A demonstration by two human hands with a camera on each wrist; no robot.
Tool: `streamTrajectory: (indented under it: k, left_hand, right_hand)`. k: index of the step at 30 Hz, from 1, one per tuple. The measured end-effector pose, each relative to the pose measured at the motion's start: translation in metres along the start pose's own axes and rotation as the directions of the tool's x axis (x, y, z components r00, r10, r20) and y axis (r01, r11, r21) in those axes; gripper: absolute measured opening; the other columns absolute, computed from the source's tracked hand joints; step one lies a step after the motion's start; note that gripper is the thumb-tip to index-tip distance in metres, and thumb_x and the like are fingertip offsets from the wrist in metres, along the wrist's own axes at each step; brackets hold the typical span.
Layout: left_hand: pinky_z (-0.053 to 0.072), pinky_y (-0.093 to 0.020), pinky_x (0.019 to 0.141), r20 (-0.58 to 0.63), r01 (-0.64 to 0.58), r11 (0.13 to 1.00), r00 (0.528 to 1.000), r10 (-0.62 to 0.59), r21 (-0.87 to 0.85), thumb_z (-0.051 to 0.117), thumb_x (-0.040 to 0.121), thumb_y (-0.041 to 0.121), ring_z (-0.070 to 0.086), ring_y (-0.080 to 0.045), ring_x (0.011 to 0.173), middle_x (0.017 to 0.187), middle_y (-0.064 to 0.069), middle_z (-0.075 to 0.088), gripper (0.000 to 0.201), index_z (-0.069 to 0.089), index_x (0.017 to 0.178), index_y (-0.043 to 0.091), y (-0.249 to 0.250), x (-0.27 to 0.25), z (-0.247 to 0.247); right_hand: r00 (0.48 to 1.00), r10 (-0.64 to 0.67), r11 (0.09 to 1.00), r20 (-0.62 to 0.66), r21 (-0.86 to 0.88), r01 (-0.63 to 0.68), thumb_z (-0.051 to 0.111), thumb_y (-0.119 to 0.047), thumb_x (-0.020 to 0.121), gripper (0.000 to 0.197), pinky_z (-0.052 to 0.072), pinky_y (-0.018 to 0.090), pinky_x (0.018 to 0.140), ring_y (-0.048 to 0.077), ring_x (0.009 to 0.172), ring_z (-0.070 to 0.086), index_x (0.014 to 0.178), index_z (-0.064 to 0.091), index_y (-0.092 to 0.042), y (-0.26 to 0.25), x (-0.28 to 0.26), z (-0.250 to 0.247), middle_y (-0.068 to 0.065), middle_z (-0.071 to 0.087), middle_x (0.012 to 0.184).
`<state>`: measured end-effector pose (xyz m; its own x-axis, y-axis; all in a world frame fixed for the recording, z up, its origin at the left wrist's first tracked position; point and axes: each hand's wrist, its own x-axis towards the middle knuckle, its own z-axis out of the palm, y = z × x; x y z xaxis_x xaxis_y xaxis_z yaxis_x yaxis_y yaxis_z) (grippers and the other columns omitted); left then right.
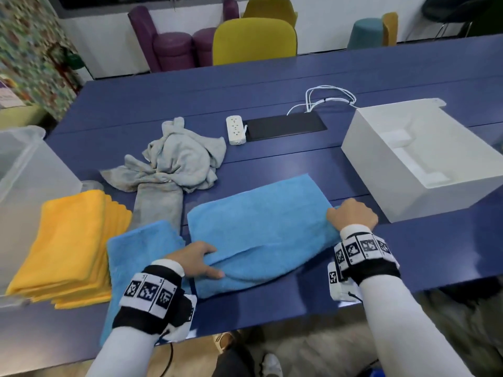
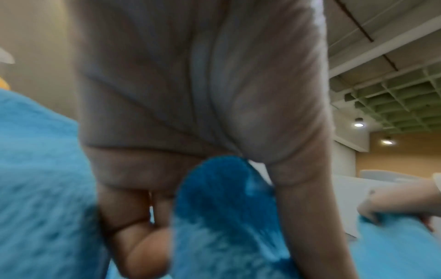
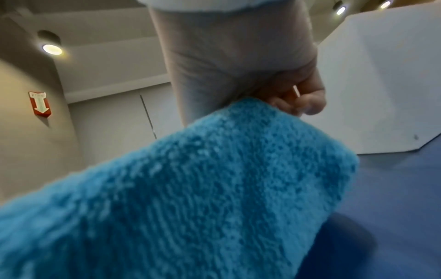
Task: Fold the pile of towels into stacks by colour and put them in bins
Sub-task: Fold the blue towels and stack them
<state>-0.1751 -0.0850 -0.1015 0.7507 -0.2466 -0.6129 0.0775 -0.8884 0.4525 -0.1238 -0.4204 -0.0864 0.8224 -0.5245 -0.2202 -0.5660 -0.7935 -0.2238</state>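
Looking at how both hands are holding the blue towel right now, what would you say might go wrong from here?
1. The blue towel bulges along its near edge between the left hand and right hand, so the fold may set crooked.
2. The folded blue towel beside it already hangs over the table edge; a nudge might drag it off.
3. The grey towels lie close behind and could get caught in the fold.

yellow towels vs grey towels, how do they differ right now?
The yellow towels are folded flat in a neat stack; the grey towels mostly lie crumpled in a loose heap. The yellow ones sit beside the clear bin; the grey ones lie mid-table. Neither is held or binned.
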Motion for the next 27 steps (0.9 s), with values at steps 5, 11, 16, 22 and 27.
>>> streamTrajectory:
  k: [5,11,16,22,27]
  left_hand:
    - [0.028,-0.019,0.045,-0.413,-0.075,0.868,0.897,-0.157,-0.491,0.062,0.087,0.013,0.037,-0.011,0.046,0.051,0.001,0.038,0.033,0.046,0.059,0.015,0.004,0.007,-0.001]
    - [0.045,-0.044,0.088,-0.437,0.048,0.79,0.812,-0.388,-0.612,0.053,0.093,0.015,0.06,-0.036,0.099,0.099,-0.022,0.062,0.019,0.059,0.093,-0.002,-0.011,0.035,0.013]
    - [0.036,-0.038,0.096,-0.433,0.155,0.828,0.792,-0.43,-0.539,0.042,0.097,0.017,0.048,-0.038,0.118,0.123,-0.026,0.053,0.024,0.052,0.107,-0.003,0.003,0.039,0.019]
    - [0.044,-0.04,0.094,-0.386,0.159,0.839,0.833,-0.397,-0.521,0.041,0.096,0.018,0.054,-0.036,0.109,0.118,-0.023,0.058,0.026,0.055,0.108,-0.001,0.003,0.041,0.027]
    - [0.039,-0.039,0.087,-0.543,0.073,0.852,0.741,-0.395,-0.519,0.039,0.098,0.021,0.054,-0.037,0.104,0.106,-0.023,0.059,0.023,0.049,0.085,0.005,0.016,0.039,0.023]
  right_hand:
    - [0.984,-0.137,0.99,-0.111,-0.043,0.133,0.048,-0.025,0.086,0.029,0.029,0.038,0.097,0.031,0.117,0.044,0.104,0.065,-0.009,-0.001,0.005,-0.001,0.015,0.064,0.11]
    - [0.961,-0.277,0.854,0.016,0.462,0.239,0.053,-0.012,0.088,0.008,0.038,0.033,0.073,0.031,0.089,0.051,0.086,0.057,-0.005,-0.015,0.026,0.016,0.018,0.054,0.087]
    - [0.955,-0.253,0.913,0.155,0.364,0.183,0.049,-0.013,0.089,0.018,0.038,0.034,0.07,0.035,0.09,0.055,0.082,0.055,0.002,-0.005,0.035,0.047,0.019,0.058,0.085]
    - [0.978,-0.15,0.961,0.145,0.253,0.11,0.047,-0.015,0.091,0.02,0.041,0.034,0.075,0.039,0.101,0.057,0.099,0.058,0.0,0.04,0.026,0.05,0.025,0.061,0.109]
    - [0.994,-0.103,0.871,0.042,0.486,0.069,0.057,-0.028,0.089,0.03,0.04,0.035,0.072,0.036,0.093,0.057,0.091,0.06,0.002,0.038,0.026,0.035,0.017,0.06,0.088]
